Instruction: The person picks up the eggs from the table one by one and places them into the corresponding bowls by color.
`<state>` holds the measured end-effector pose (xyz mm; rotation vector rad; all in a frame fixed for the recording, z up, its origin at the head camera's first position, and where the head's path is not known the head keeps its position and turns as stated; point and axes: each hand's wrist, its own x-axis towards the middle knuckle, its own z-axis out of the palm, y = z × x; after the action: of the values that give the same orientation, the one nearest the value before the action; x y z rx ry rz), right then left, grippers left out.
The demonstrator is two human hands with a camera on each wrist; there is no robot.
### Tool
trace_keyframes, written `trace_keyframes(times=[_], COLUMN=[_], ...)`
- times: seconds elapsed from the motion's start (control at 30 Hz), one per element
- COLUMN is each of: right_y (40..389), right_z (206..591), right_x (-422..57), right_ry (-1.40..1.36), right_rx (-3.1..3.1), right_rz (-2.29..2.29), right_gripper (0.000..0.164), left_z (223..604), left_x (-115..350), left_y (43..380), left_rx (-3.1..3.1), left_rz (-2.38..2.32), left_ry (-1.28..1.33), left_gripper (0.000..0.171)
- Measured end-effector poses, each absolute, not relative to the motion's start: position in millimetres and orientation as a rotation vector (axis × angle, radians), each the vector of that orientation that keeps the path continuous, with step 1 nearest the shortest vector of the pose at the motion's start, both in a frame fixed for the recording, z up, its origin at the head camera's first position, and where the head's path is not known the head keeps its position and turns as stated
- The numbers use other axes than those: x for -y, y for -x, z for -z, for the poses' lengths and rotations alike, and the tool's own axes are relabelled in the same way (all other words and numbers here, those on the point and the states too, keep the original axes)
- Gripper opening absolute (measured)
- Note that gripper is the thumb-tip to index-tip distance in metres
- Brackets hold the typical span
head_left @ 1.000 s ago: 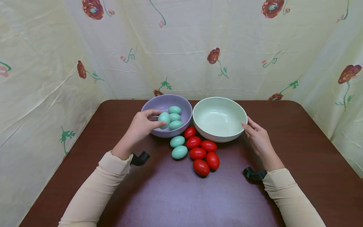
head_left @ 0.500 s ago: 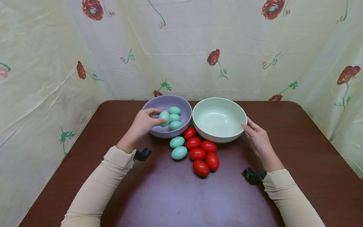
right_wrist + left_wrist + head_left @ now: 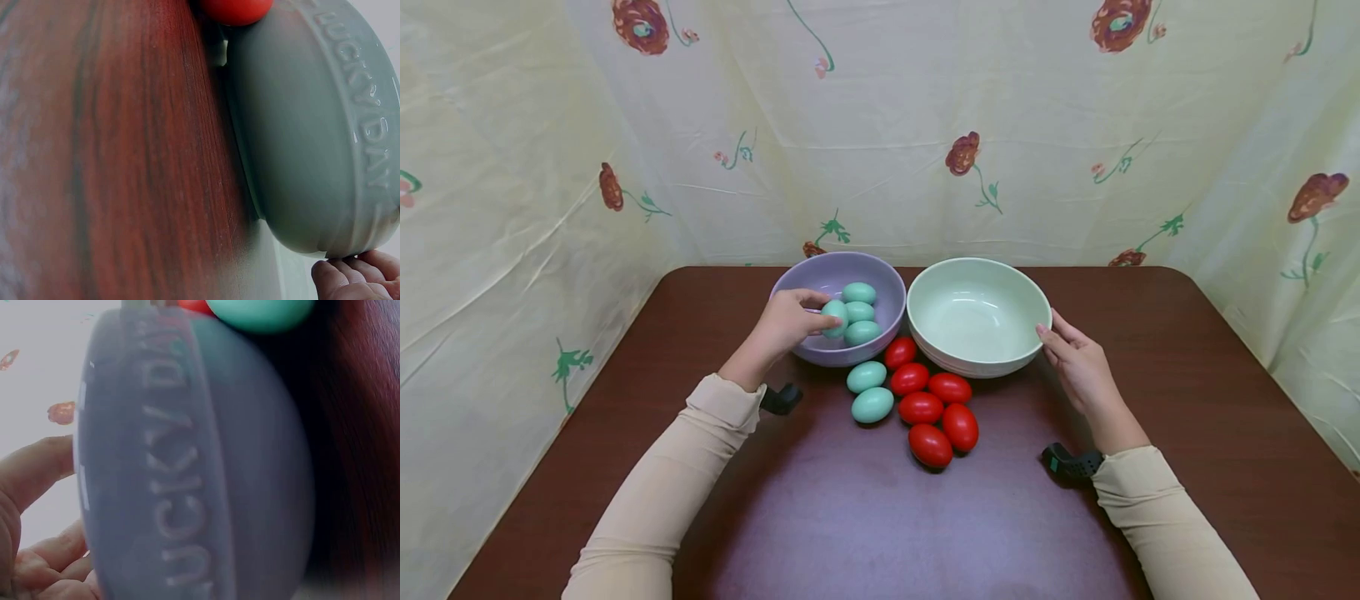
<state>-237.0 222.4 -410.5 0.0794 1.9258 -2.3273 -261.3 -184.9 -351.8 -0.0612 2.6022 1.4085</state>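
Note:
My left hand (image 3: 781,323) reaches over the near left rim of the purple bowl (image 3: 842,357), pinching a mint-green egg (image 3: 835,319) between thumb and fingers inside it. Three more green eggs (image 3: 862,333) lie in that bowl, right beside the pinched one. In the left wrist view, the bowl's lettered outer wall (image 3: 187,456) hides the egg. My right hand (image 3: 1078,367) grips the pale green bowl (image 3: 977,312) at its right side, thumb at the rim and fingers against the outer wall. No eggs show inside this bowl.
Two green eggs (image 3: 872,405) and several red eggs (image 3: 930,446) lie grouped on the dark wooden table (image 3: 850,533) in front of the bowls. The bowls stand side by side near the far edge. A flowered cloth (image 3: 880,125) hangs behind.
My left hand has shifted slightly right and lower into the purple bowl with the green egg. My right hand keeps its hold on the pale green bowl.

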Motion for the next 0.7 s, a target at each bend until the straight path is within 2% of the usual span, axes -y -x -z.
trace_keyframes(times=[0.7], right_y=[237.3], right_z=[411.7], right_x=[-221.9], right_ry=[-0.065], right_rx=[-1.902], right_rz=[2.356], right_gripper=[0.075], left_z=[356.1], left_x=[184.8], left_y=[278.2], left_rx=[-2.666], left_rz=[-1.088], left_ry=[-0.069], left_gripper=[0.049])
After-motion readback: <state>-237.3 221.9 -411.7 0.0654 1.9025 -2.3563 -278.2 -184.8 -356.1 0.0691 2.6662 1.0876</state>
